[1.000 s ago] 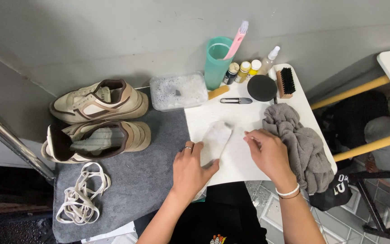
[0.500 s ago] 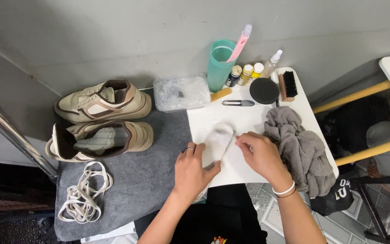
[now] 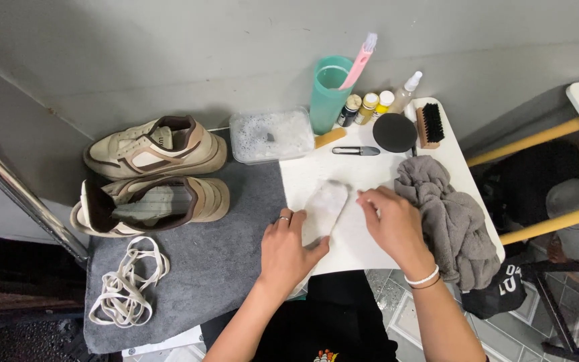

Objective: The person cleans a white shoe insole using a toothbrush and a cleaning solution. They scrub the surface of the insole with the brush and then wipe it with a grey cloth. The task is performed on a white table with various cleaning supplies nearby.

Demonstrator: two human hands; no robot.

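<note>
Seen from the head camera looking down, a person works at a small white table top [image 3: 450,167] beside a grey felt mat [image 3: 229,268]. The left hand [image 3: 289,251] lies flat with its fingers spread loosely, pressing the near end of a pale shoe insole [image 3: 324,206] that rests on the white surface, angled away from the body. The right hand [image 3: 393,224] sits just beside the insole on its right, fingers curled downward against the table; whether they pinch anything cannot be told. A crumpled grey cloth [image 3: 454,221] lies touching the right wrist's outer side. On the mat to the left sit two beige sneakers [image 3: 152,174], one behind the other, with loose laces [image 3: 129,281] coiled nearer the body. Along the wall stand a clear tub of foamy water [image 3: 269,134], a teal cup [image 3: 330,90] holding a pink toothbrush [image 3: 360,60], small bottles [image 3: 370,106], a black round tin [image 3: 395,132] and a black-bristled brush [image 3: 430,124].
</note>
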